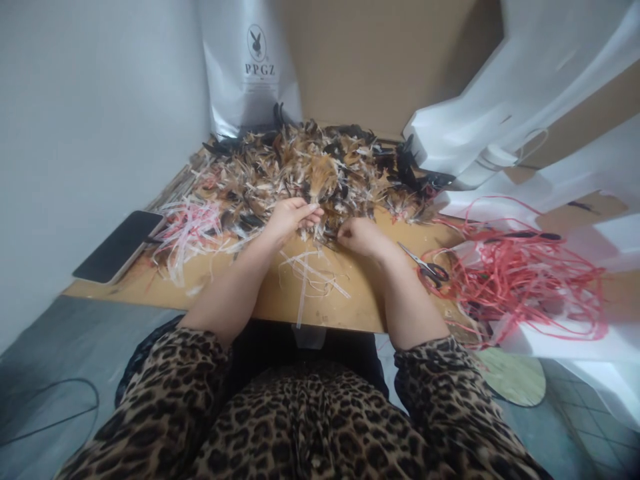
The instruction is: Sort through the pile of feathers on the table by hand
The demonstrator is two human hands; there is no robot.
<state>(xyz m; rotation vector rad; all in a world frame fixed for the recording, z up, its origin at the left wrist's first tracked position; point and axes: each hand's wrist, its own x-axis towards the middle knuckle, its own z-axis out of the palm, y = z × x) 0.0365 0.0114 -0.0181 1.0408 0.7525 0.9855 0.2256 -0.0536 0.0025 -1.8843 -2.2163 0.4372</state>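
Note:
A big heap of brown, black and white feathers (280,163) covers the back of the wooden table. My left hand (295,217) pinches a small bunch of golden-brown feathers (323,175) by its pale base, with the tips pointing up and away. Just right of it, my right hand (363,237) is closed at the heap's near edge; whatever its curled fingers hold is hidden. Several clear flat strips (306,277) lie on the table between my forearms. Beside my right forearm rest dark-handled scissors (431,270).
On the left are a phone (119,247) and a pile of pink and white strips (187,230). A tangle of red plastic string (530,283) spreads at the right. Behind the heap stands a white printed bag (255,87). The table's front edge (330,327) is near my body.

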